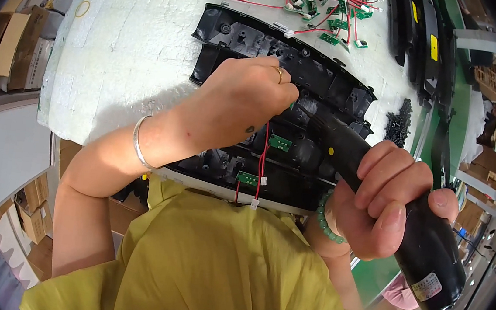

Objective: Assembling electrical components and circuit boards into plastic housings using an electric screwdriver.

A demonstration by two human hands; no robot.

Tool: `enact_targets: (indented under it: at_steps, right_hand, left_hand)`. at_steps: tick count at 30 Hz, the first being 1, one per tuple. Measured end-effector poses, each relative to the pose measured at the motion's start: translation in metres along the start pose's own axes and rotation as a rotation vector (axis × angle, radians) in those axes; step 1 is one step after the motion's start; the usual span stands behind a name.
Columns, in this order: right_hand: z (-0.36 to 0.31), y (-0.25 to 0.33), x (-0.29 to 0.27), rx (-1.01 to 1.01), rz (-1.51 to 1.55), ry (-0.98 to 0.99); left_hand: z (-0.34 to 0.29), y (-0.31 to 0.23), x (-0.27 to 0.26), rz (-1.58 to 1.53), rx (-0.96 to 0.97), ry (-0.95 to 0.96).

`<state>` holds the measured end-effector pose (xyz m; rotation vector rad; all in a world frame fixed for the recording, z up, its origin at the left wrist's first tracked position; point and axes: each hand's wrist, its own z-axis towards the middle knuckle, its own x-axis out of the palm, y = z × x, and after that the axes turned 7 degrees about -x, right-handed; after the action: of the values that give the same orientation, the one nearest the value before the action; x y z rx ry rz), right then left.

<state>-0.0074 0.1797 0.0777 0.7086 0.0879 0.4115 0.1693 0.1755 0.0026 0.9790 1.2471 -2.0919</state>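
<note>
Several long black plastic housings (261, 41) lie side by side in front of me, their ribbed insides facing up. My left hand (248, 97) is over the middle ones with fingers pinched together; whatever they hold is hidden. A black electric screwdriver (432, 255) is gripped in my right hand (387, 192), tilted so its narrow tip points down and left, close to my left fingertips. Small green circuit boards (280, 143) sit inside the nearer housings. Red and black wires (260, 175) run from them toward me, ending in a white connector (254, 204).
White foam sheeting (133, 38) covers the work surface. At the far side is a heap of green boards with red leads (338, 24). Small black screws (397, 124) are piled to the right, near black strips with yellow stickers (434, 47). Cardboard boxes (12, 45) stand at left.
</note>
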Motion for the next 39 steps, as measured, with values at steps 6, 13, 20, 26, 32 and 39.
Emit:
enact_targets:
  at_steps: [6, 13, 20, 26, 32, 39]
  right_hand:
    - [0.003, 0.0, 0.0, 0.001, -0.044, 0.038]
    - [0.004, -0.004, 0.004, 0.0, -0.039, 0.085]
    - [0.004, -0.004, 0.009, -0.004, -0.068, 0.108]
    - [0.002, -0.005, 0.011, 0.002, -0.112, 0.093]
    - [0.003, -0.001, 0.008, -0.002, -0.055, 0.09]
    - [0.002, -0.007, 0.009, 0.027, -0.058, 0.094]
  left_hand:
    - [0.002, 0.001, 0.006, -0.106, 0.054, -0.027]
    - [0.0, 0.002, 0.006, -0.15, 0.009, -0.023]
    - [0.0, 0.003, 0.004, -0.179, -0.01, -0.014]
    - [0.002, 0.002, 0.003, -0.229, -0.016, -0.007]
    - [0.001, 0.003, 0.005, -0.235, -0.018, -0.012]
    - [0.001, 0.004, 0.005, -0.22, -0.021, -0.008]
